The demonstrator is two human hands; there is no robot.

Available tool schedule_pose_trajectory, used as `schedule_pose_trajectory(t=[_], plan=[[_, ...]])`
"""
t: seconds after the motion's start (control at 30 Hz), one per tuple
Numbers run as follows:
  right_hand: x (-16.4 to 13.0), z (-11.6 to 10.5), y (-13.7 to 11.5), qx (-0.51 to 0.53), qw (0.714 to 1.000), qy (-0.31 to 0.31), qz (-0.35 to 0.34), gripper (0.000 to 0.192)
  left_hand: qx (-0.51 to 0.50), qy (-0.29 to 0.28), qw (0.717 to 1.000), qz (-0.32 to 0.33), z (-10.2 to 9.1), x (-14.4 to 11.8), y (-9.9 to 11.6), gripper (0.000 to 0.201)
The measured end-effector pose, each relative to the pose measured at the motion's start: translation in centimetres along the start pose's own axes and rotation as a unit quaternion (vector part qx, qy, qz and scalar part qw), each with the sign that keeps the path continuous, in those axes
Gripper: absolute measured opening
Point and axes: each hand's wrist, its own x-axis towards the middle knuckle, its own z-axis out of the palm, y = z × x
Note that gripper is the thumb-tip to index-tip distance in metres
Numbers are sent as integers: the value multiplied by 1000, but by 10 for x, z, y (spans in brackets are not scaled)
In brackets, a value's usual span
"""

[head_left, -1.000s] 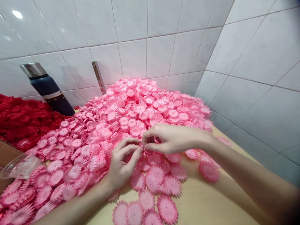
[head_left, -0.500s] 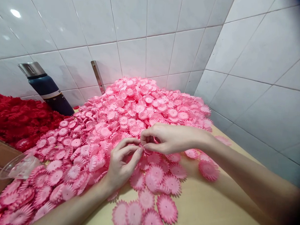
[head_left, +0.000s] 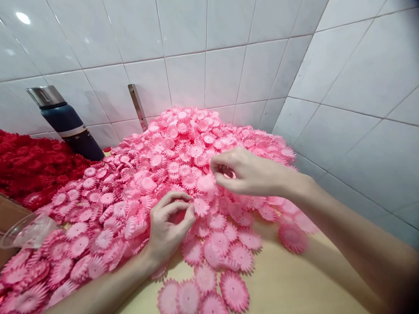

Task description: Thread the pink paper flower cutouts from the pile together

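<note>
Right hand (head_left: 245,174) is pinching one pink frilled fabric flower disc (head_left: 206,183) above the heaped pink pile (head_left: 182,151); left hand (head_left: 168,222) is curling, fingers closing on the pile's near edge. Most discs are lying unsorted on the pale worktop (head_left: 283,290).

Our left hand (head_left: 168,229) rests low with fingers curled in a pinch; our right hand (head_left: 248,173) hovers higher, fingertips pinched.
</note>
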Motion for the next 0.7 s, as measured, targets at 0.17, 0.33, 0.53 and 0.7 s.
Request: schedule_pose_trajectory(t=[0.17,0.33,0.53,0.7], plan=[[-1,-5,8,-37,994,86,63,15,-14,-10,1000,-21,1,0,-1,16],[-4,-3,-7,52,998,-22,7,27,-30,-15,999,-37,2,2,-1,16],[0,7,-18,88,982,-167,-18,18,-48,-34,998,-14,0,1,-2,13],[1,7,-17,116,981,-151,-35,14,-132,-53,989,-26,4,-4,-6,23]])
